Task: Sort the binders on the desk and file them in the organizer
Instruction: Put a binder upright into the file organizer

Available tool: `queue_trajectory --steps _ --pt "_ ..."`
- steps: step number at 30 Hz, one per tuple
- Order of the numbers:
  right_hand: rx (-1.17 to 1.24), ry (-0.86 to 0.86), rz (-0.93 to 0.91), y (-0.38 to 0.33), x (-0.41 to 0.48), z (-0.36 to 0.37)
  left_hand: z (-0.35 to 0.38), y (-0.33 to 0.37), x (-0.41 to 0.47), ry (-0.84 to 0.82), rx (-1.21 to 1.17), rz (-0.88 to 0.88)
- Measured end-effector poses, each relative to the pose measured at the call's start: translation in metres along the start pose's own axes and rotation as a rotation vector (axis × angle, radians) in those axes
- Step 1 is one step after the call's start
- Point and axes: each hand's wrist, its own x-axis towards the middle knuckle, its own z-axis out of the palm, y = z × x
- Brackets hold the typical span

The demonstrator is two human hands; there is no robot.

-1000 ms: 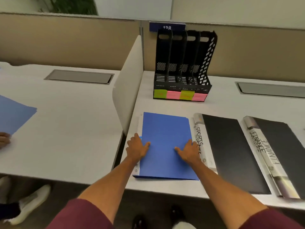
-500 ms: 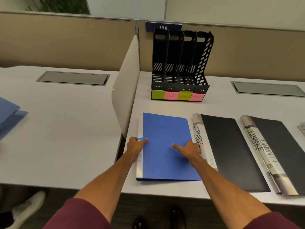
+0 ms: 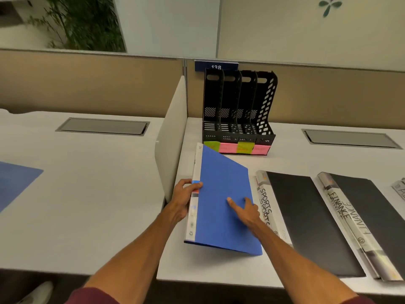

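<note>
A blue binder [image 3: 221, 194] is tilted up on its right edge, its white spine raised on the left. My left hand [image 3: 186, 195] grips that spine, thumb on the blue cover. My right hand [image 3: 244, 208] lies on the cover near its right edge, index finger stretched out. To the right a black binder marked SPORTS [image 3: 302, 218] lies flat, then a black binder marked FINANCE [image 3: 370, 218]. The black organizer [image 3: 238, 110] stands upright at the back of the desk [image 3: 221, 266], with green and pink sticky notes [image 3: 235, 147] along its front and nothing visible in its slots.
A white divider panel [image 3: 172, 137] stands left of the binder, between my desk and the neighbouring one. A blue folder [image 3: 15, 183] lies on that neighbouring desk. A further binder's spine [image 3: 400, 189] shows at the right edge. Grey cable hatches [image 3: 350, 138] are set into both desks.
The blue binder lay flat under both hands; my left hand took its spine and lifted that side, so it now tilts up to the left. The camera view rose.
</note>
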Motion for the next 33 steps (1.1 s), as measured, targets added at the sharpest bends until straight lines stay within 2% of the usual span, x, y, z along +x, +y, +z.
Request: queue_trajectory --steps 3,8,15,23,28,33 --pt "0.058 0.016 -0.099 -0.025 0.002 -0.006 0.018 0.031 -0.004 -0.023 0.032 0.105" --pt "0.204 0.081 -0.344 -0.091 -0.001 -0.02 0.049 0.072 -0.016 -0.1 0.092 0.384" --pt "0.372 0.003 -0.649 -0.175 -0.02 -0.059 0.086 0.114 -0.029 -0.146 0.056 0.607" --pt "0.286 -0.103 -0.794 -0.208 -0.014 -0.102 0.112 0.14 -0.022 -0.247 0.148 0.695" --pt "0.252 -0.211 -0.784 -0.234 -0.008 -0.129 0.133 0.151 -0.009 -0.141 0.195 0.834" --pt "0.185 -0.288 -0.78 -0.261 -0.005 -0.151 0.16 0.155 0.0 -0.019 0.23 0.884"
